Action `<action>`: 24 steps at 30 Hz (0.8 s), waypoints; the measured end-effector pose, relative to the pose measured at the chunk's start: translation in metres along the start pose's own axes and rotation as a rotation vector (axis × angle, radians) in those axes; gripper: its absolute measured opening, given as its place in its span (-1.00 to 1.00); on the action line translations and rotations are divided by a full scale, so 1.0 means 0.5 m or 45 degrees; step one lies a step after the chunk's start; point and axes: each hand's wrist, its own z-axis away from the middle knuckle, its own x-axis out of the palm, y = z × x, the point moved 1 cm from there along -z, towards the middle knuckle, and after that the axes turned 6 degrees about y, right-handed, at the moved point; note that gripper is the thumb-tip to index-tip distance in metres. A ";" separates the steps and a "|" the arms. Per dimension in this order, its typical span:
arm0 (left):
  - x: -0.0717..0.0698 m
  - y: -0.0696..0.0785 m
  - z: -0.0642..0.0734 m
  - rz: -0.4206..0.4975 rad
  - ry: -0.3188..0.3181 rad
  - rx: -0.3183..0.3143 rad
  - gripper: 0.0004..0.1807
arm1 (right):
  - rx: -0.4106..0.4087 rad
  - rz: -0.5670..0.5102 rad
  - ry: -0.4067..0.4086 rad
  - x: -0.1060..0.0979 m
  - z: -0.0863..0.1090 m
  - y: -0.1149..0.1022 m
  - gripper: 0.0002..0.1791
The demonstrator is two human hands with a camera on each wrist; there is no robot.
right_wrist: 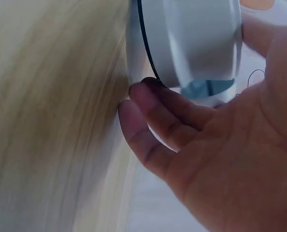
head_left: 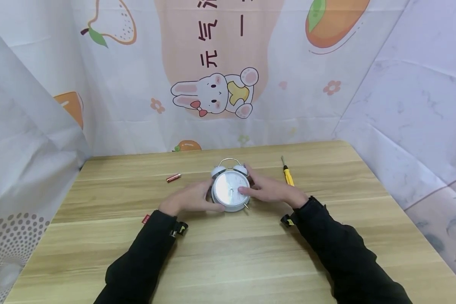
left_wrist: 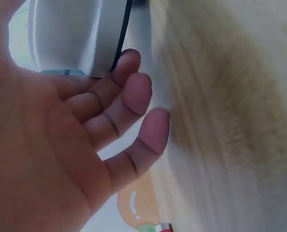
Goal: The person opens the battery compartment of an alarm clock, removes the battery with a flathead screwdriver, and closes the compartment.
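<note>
A white twin-bell alarm clock (head_left: 231, 188) is between both hands near the table's middle, its dial facing up toward the head camera. My left hand (head_left: 189, 197) grips its left side, the thumb along the lower rim. In the left wrist view, fingertips (left_wrist: 128, 63) curl at the clock's back edge. From the right, my right hand (head_left: 267, 188) holds the clock with its thumb over the dial. Its other fingers (right_wrist: 148, 104) bend around the back edge in the right wrist view. The clock's back is mostly hidden.
On the wooden table (head_left: 228, 261), a reddish battery (head_left: 173, 178) lies left of the clock. A yellow-handled screwdriver (head_left: 288, 174) lies to the right, partly behind the right forearm. A small red tag (head_left: 146, 218) shows beside the left sleeve. A printed curtain (head_left: 129, 84) hangs behind the table.
</note>
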 end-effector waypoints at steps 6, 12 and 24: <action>0.009 0.000 0.000 -0.023 -0.031 -0.117 -0.03 | -0.006 0.080 -0.088 0.006 0.000 0.005 0.40; 0.012 0.001 0.001 -0.033 -0.014 -0.132 -0.03 | -0.020 0.134 -0.088 0.005 0.001 0.005 0.46; 0.014 0.005 0.002 -0.080 0.015 -0.161 -0.18 | -0.021 0.149 -0.076 0.004 0.006 0.001 0.35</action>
